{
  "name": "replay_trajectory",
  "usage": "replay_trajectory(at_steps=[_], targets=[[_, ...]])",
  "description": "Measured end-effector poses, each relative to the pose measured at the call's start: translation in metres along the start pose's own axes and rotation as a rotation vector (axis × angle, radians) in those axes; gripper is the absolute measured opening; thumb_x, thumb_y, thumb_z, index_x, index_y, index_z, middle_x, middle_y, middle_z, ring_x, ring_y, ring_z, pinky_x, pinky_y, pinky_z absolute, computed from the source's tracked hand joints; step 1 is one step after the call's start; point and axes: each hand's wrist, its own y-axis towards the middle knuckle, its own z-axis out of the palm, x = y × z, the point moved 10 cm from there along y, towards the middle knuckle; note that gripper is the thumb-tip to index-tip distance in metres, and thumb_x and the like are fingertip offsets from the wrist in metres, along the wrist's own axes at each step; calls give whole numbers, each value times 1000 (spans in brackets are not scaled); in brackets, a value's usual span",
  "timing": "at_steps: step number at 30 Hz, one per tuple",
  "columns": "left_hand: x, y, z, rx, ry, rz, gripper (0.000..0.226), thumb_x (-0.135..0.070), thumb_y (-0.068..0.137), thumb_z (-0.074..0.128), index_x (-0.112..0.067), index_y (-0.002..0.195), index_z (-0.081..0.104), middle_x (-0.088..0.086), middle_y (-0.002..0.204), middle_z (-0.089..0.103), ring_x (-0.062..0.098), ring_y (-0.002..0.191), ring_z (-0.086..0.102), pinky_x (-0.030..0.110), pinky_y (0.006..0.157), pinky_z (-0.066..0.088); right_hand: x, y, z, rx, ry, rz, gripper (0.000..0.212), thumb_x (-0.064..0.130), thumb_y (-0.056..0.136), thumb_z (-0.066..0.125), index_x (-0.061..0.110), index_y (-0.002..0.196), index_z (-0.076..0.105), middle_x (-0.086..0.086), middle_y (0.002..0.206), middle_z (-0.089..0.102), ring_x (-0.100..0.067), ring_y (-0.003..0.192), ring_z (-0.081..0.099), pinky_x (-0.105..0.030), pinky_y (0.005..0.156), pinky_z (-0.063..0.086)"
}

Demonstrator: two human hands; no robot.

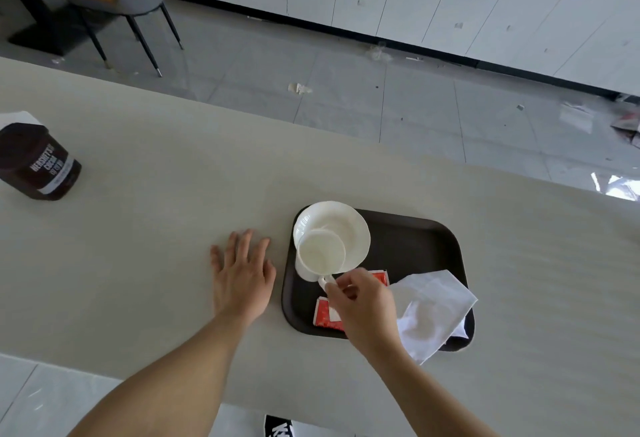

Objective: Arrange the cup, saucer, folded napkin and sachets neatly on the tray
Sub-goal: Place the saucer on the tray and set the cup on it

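Right hand [363, 305] pinches the white cup [320, 256] by its handle, fingers curled. The cup's at the tray's [415, 239] left side, overlapping the saucer [349, 225]. Left hand [242, 277] lies flat just left of the tray. Cup placement looks underway; next it needs centring on the saucer.

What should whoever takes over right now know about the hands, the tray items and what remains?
Left hand: open, flat on the table beside the tray.
Right hand: pinches the cup by its handle; cup overlaps the saucer at its near edge, not centred.
Saucer: tray's far left corner. Two red sachets: tray's near side, partly under the right hand. Napkin: loose, overhanging the near right edge.
Done: everything is on the tray.
Left: centre cup on saucer, refold napkin, align sachets.
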Motion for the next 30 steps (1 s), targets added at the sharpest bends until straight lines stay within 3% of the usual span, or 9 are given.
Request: replay_trajectory(at_steps=[10,17,20,23,30], targets=[[0,0,-1,-4,3,6,46,-35,87,38,-26,129,53,7,146,44,32,139,32,59,114,18,-10,50,-5,-72,33,182,19,33,83,64,19,71,63,2,67,71,-12,70,67,-33,67,57],[0,0,-3,-8,1,8,47,-35,87,35,-26,129,53,8,145,45,33,139,34,59,114,19,-17,52,3,-87,42,215,19,34,84,64,20,71,63,3,67,70,-11,69,66,-37,72,57],[0,0,-2,-9,-8,9,47,-35,86,35,-26,129,53,8,145,45,33,139,34,59,114,18,-14,51,7,-69,50,211,21,33,86,64,17,73,64,1,71,70,-13,72,66,-31,64,55],[0,1,-2,-8,-15,7,46,-34,86,38,-26,129,54,9,145,45,34,139,34,59,114,18,-8,48,10,-52,23,201,20,32,89,63,15,78,65,2,73,71,-11,71,64,-19,53,42],[0,0,-3,-4,1,14,45,-32,86,43,-26,129,53,8,145,45,33,139,33,59,114,18,-6,46,10,-64,28,195,21,35,90,63,19,78,65,5,75,71,-5,69,62,-13,52,33]])
